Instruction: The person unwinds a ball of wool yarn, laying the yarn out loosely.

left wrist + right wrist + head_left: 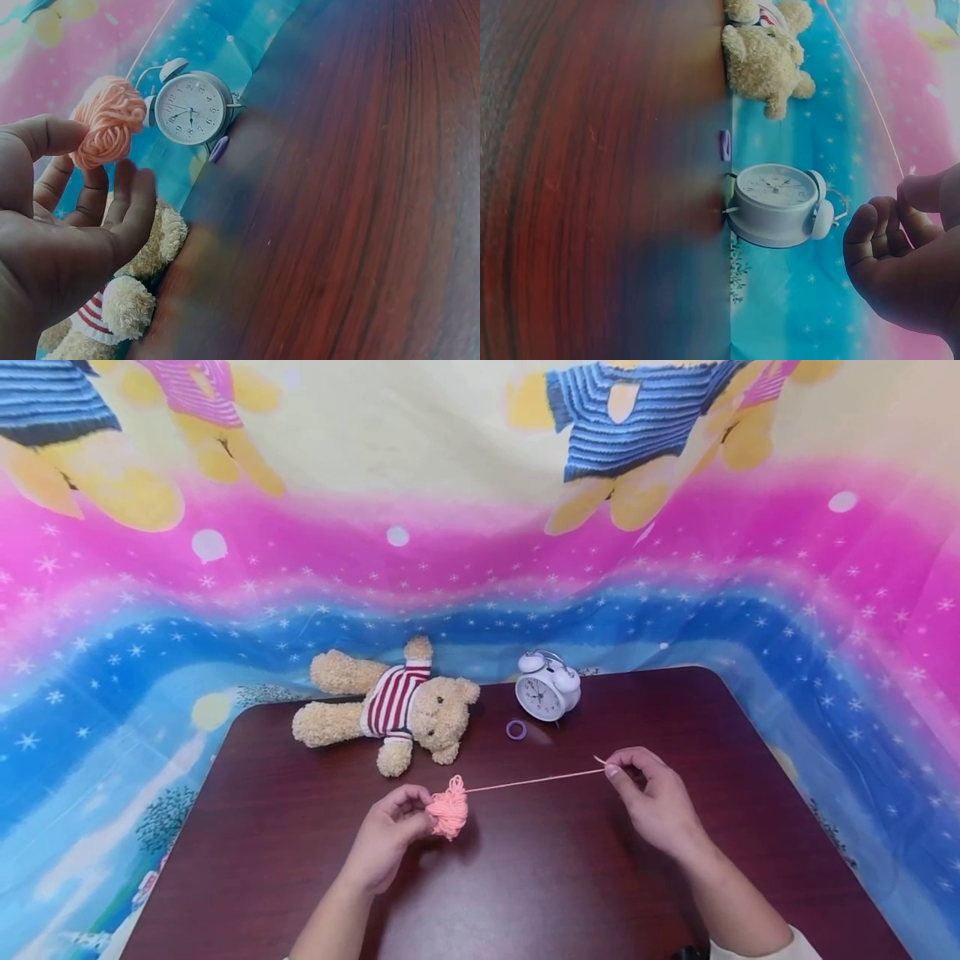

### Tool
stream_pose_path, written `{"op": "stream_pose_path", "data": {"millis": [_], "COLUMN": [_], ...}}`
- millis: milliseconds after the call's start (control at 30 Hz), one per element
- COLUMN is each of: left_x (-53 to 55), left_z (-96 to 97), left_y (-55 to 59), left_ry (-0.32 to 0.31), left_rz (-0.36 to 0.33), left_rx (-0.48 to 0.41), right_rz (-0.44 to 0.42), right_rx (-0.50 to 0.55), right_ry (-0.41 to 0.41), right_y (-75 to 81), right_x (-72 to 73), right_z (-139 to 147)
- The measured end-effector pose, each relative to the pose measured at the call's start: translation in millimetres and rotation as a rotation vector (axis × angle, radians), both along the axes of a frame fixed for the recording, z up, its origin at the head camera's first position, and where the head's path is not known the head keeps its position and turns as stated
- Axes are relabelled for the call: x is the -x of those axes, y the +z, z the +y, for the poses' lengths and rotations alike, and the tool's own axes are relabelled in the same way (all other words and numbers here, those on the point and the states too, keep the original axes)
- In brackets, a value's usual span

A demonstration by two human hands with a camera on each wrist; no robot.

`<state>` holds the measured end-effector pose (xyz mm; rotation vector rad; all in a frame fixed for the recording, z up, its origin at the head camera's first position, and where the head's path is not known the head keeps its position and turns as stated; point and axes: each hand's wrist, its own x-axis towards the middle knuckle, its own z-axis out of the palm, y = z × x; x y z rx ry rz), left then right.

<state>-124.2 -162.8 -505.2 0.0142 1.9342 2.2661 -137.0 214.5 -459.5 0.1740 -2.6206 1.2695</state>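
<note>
A small bundle of peach-pink yarn [448,811] is pinched between the thumb and fingers of my left hand [390,835], above the table's near middle. From it a single strand [534,782] runs taut to the right. My right hand [660,806] pinches that strand near its loose end between thumb and forefinger. In the left wrist view the bundle [111,122] shows its wound loops, held by the thumb on one side. The right wrist view shows the strand [870,94] reaching the pinched fingertips of the right hand [911,247].
Behind the left hand a teddy bear [397,706] in a red-striped shirt lies on its back. A white twin-bell alarm clock [547,687] stands at the back, with a purple ring [516,730] in front of it. A printed cloth [465,568] hangs around the dark wooden table [570,877].
</note>
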Motion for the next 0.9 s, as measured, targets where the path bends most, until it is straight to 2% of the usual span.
{"op": "stream_pose_path", "data": {"millis": [133, 300, 567, 800, 900], "left_x": [-0.6, -0.7, -1.6, -0.9, -0.1], "left_z": [-1.9, -3.5, -5.9, -12.5, -17.2], "left_y": [-0.1, -0.2, -1.6, -0.3, 0.2], "left_ry": [-0.021, -0.018, -0.022, 0.055, 0.060], "left_rz": [-0.020, -0.032, 0.002, -0.016, -0.006], "left_rx": [-0.022, -0.025, -0.093, -0.022, -0.026], "right_rz": [0.009, 0.008, 0.008, -0.004, 0.005], "right_rx": [-0.003, -0.006, -0.004, -0.029, -0.034], "right_ry": [-0.006, -0.023, -0.044, -0.073, -0.071], "right_y": [1.1, 2.3, 3.5, 4.3, 4.7], "right_x": [0.6, 0.6, 2.1, 0.3, -0.4], "right_z": [3, 6, 15, 27, 33]}}
